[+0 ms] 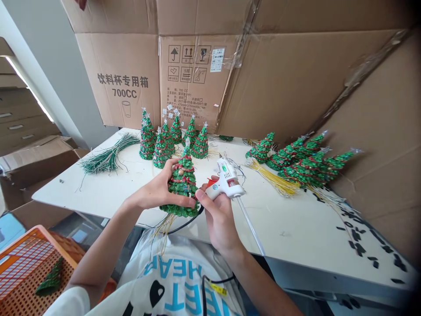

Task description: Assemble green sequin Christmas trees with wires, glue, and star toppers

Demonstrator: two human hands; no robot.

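My left hand (164,186) is wrapped around a small green Christmas tree (184,186) trimmed with red garland and beads. The tree stands upright near the table's front edge, with thin yellow and white wires (166,224) hanging from its base. In my right hand (219,215) is a white glue gun (225,182), its nozzle pointing up and away from me. A clear glue stick (250,226) sticks out of its back. The right thumb reaches toward the tree's lower side; whether it touches cannot be made out.
Several finished-looking trees (161,149) stand at the back. More trees (305,164) lie at the right by yellow wires (276,177). A green wire bundle (108,156) lies left; black scraps (357,237) are scattered right. An orange basket (42,232) sits lower left. Cardboard (296,79) walls the table's back.
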